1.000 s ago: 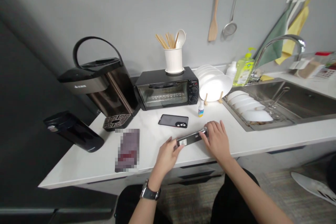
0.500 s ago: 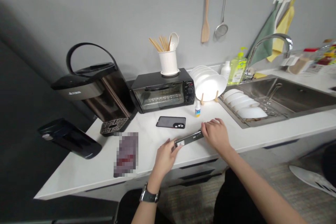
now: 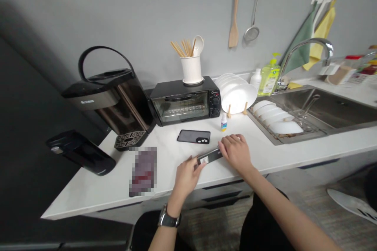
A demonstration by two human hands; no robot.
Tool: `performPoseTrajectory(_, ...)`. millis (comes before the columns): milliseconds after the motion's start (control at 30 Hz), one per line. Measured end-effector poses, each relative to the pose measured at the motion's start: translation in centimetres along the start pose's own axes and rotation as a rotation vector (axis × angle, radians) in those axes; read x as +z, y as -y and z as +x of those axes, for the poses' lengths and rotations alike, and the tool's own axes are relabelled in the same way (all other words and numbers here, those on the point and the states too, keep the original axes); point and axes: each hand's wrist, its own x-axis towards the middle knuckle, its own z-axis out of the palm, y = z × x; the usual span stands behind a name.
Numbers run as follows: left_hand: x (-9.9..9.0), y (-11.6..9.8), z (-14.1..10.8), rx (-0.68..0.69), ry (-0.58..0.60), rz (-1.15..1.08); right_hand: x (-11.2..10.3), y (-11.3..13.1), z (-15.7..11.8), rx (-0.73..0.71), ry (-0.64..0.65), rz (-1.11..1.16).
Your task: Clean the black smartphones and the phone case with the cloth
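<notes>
A dark phone (image 3: 212, 155) with a small white label is held tilted over the counter's front part. My left hand (image 3: 187, 174) is closed on its left end, thumb near the label. Closed over its right end is my right hand (image 3: 235, 153), which covers that end. Just behind the phone, a phone case (image 3: 193, 136) with camera cutouts lies flat on the counter. A small white bottle (image 3: 224, 122) with a blue and yellow label stands behind my right hand.
Behind stand a toaster oven (image 3: 185, 104), a black dispenser (image 3: 118, 104) and plates (image 3: 238, 98) in a rack. A dark flask (image 3: 82, 152) and a pixelated item (image 3: 143, 171) are at left. Bowls (image 3: 273, 117) sit in the sink (image 3: 341, 108) at right.
My right hand has slid left along the phone, closer to my left hand, and covers more of it. The whole view has shifted slightly.
</notes>
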Motion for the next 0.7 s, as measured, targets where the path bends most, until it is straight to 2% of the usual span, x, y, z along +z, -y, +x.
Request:
performPoseTrajectory(33,0.1,-0.1,0.1,-0.016,0.001,0.024,-0.1,0.0,0.1,0.037,0.001,-0.014)
performPoseTrajectory(100,0.2,-0.1,0.2,-0.046,0.011,0.075,-0.1,2.2,0.2,0.028,0.018,0.025)
performPoseTrajectory(233,0.4,0.3,0.1,-0.087,0.015,0.167,0.3,9.6,-0.1,-0.191,0.073,0.218)
performPoseTrajectory(300,0.3,0.5,0.0,-0.093,0.017,0.18,0.4,10.6,-0.3,-0.243,0.079,0.251)
performPoseTrajectory(367,0.2,0.5,0.0,-0.08,0.029,0.162,0.4,8.6,-0.5,-0.214,0.061,0.22)
performPoseTrajectory(500,0.0,0.1,0.1,-0.048,0.007,0.021,-0.2,0.3,-0.8,-0.02,0.02,0.02)
performPoseTrajectory(567,0.1,0.1,0.1,-0.034,-0.018,-0.013,-0.7,-1.9,-0.7,0.064,0.016,-0.056)
performPoseTrajectory(633,0.2,0.1,0.1,-0.025,-0.024,0.004,-0.8,-1.0,-0.7,0.097,0.01,-0.058)
performPoseTrajectory(700,0.3,0.1,0.1,-0.034,-0.01,0.046,-0.5,2.6,-0.7,0.063,0.014,0.008)
